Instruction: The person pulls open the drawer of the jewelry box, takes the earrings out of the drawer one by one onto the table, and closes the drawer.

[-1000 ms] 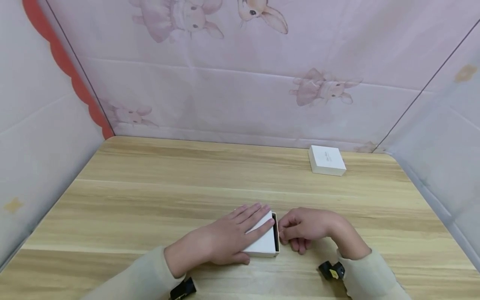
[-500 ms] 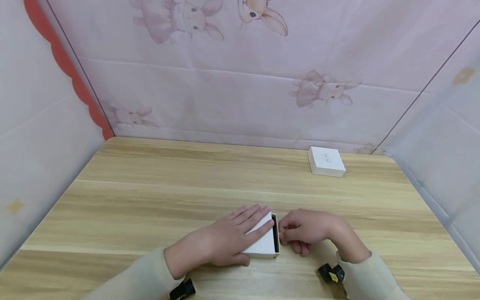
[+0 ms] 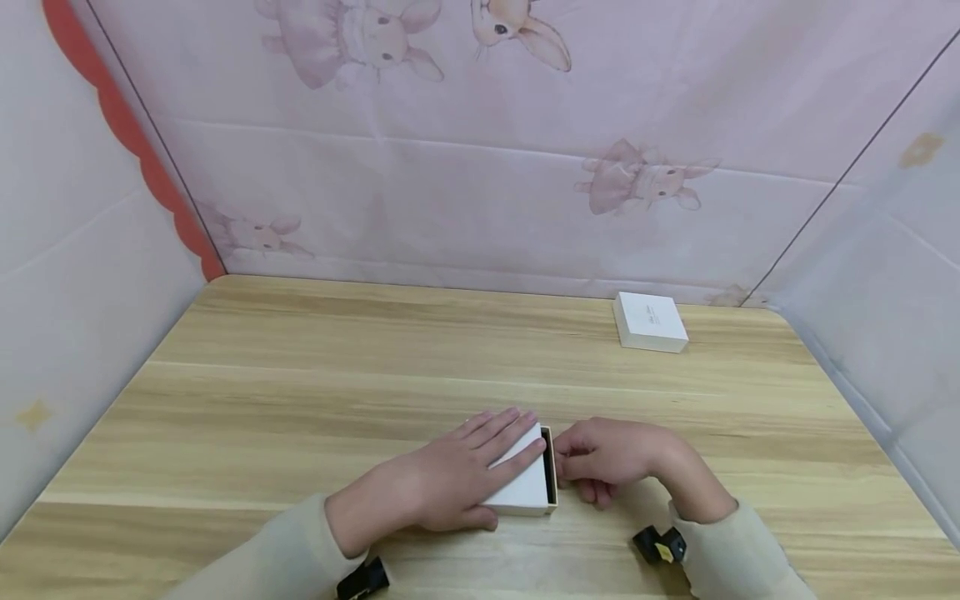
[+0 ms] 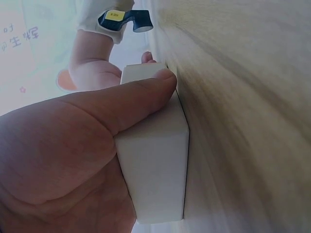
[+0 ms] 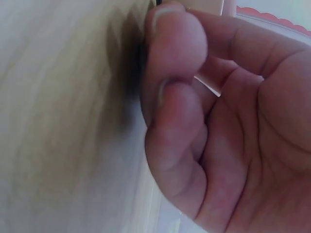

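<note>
A white drawer-style box [image 3: 528, 483] lies on the table near the front, its inner drawer [image 3: 551, 467] showing slightly past the right end, with a dark inside. My left hand [image 3: 465, 475] lies across the top, fingers straight and spread toward the far edge. In the left wrist view, the thumb [image 4: 141, 99] rests along the box's side [image 4: 153, 174]. At the drawer's end, my right hand [image 3: 611, 454] bends in with curled fingers, thumb and index finger pinched together there. What lies between those fingertips is hidden. The right wrist view shows the curled fingers [image 5: 177, 126] close above the table.
A second white box [image 3: 651, 322] with small print on top stands near the table's back right edge. The wooden table [image 3: 337, 392] is enclosed by fabric walls [image 3: 465, 208] with rabbit prints. Black wrist cameras [image 3: 660, 546] hang below the sleeves [image 3: 738, 550].
</note>
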Demonstrator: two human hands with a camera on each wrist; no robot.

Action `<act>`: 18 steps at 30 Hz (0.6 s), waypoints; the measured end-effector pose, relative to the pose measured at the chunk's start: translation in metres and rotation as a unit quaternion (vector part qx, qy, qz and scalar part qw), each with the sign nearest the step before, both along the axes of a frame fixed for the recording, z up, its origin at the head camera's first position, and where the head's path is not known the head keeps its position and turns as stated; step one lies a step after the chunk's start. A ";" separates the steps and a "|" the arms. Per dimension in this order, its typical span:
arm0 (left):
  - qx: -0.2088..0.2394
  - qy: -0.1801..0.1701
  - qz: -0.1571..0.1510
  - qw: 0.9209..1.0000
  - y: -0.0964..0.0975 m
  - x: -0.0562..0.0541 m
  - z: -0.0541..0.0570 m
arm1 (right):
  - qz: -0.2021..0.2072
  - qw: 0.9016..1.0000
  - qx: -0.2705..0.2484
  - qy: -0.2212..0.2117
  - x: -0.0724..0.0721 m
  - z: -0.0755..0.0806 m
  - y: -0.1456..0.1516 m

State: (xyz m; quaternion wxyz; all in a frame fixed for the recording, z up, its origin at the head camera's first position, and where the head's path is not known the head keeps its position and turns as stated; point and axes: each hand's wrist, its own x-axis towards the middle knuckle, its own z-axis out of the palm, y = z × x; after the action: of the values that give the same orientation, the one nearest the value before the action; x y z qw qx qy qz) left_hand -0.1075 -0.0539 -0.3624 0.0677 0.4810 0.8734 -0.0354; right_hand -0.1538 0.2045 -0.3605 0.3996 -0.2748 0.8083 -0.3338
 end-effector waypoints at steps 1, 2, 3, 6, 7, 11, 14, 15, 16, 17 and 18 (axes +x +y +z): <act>0.001 -0.001 0.000 1.000 0.000 0.000 0.000 | -0.002 1.000 0.002 -0.002 0.000 0.000 0.000; 0.001 0.000 0.000 1.000 0.000 0.000 0.000 | -0.004 1.000 0.004 -0.003 0.000 0.000 0.000; 0.001 0.001 -0.001 1.000 0.000 0.000 0.000 | -0.006 1.000 0.006 -0.004 0.000 0.000 0.000; 0.001 0.006 -0.003 1.000 0.000 -0.001 0.000 | -0.011 1.000 0.010 -0.007 -0.001 0.000 0.000; 0.000 0.007 -0.003 1.000 0.000 -0.001 -0.001 | -0.012 1.000 0.011 -0.008 -0.001 0.000 0.001; -0.001 0.010 -0.005 1.000 0.000 -0.001 -0.002 | -0.020 1.000 0.011 -0.015 -0.001 -0.001 0.001; -0.001 0.010 -0.006 1.000 0.000 -0.002 -0.002 | -0.022 1.000 0.010 -0.018 -0.001 -0.002 0.002; -0.002 0.009 -0.005 1.000 0.000 -0.002 -0.002 | -0.021 1.000 0.009 -0.018 -0.001 -0.002 0.002; -0.002 0.009 -0.005 1.000 0.000 -0.002 -0.002 | -0.020 1.000 0.009 -0.019 -0.001 -0.002 0.002; -0.002 0.009 -0.005 1.000 0.000 -0.002 -0.002 | -0.020 1.000 0.008 -0.019 -0.001 -0.003 0.002; -0.002 0.010 -0.005 1.000 0.000 -0.001 -0.002 | -0.019 1.000 0.008 -0.019 -0.001 -0.003 0.002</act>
State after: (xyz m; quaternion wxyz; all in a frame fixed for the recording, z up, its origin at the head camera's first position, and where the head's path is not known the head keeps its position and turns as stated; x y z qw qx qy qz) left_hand -0.1090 -0.0535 -0.3645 0.0600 0.4852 0.8713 -0.0427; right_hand -0.1550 0.2063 -0.3634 0.4104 -0.2500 0.8083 -0.3402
